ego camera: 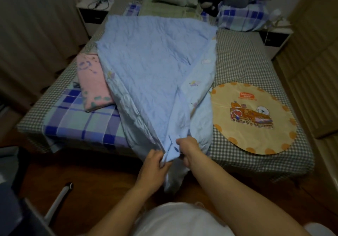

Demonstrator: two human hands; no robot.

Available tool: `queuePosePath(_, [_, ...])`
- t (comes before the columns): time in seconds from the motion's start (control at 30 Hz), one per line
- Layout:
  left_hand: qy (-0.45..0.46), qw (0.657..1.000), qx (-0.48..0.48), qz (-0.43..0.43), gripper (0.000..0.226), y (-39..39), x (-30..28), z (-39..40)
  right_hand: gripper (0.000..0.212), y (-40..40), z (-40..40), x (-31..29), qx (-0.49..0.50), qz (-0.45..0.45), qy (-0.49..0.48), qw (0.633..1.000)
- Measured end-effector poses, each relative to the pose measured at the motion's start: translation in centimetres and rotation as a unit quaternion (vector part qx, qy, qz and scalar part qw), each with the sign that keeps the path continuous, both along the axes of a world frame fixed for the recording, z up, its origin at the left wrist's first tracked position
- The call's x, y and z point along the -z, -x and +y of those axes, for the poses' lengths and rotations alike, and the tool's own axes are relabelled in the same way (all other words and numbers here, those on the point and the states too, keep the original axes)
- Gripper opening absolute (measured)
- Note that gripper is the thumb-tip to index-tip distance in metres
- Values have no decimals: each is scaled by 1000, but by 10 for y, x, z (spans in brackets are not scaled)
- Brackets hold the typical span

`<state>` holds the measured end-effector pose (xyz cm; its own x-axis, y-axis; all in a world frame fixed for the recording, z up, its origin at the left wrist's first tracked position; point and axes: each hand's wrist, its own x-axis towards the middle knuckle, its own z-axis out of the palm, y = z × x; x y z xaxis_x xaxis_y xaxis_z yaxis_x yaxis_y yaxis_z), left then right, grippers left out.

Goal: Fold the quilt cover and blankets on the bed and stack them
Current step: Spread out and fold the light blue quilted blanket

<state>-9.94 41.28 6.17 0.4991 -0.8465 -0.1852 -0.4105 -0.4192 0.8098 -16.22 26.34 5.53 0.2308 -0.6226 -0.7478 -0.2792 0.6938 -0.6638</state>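
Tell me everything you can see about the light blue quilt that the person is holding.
The light blue quilt is soft, wrinkled, stitched cloth whose turned-up edges show a paler side with small cartoon prints. It lies spread lengthwise down the middle of the bed, narrowing toward the foot. There the left hand and right hand grip its bunched end. Its left edge overlaps the pink folded blanket.
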Motion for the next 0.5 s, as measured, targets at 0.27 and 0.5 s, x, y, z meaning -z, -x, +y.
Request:
queuePosePath(0.27, [47, 962, -202, 178, 9, -8, -9, 17, 32, 87, -64, -104, 349, 8, 221, 911])
queuePosePath(0.5, [76, 961, -252, 86, 16, -19, -31, 35, 66, 79, -42, -201, 120, -34, 478, 869])
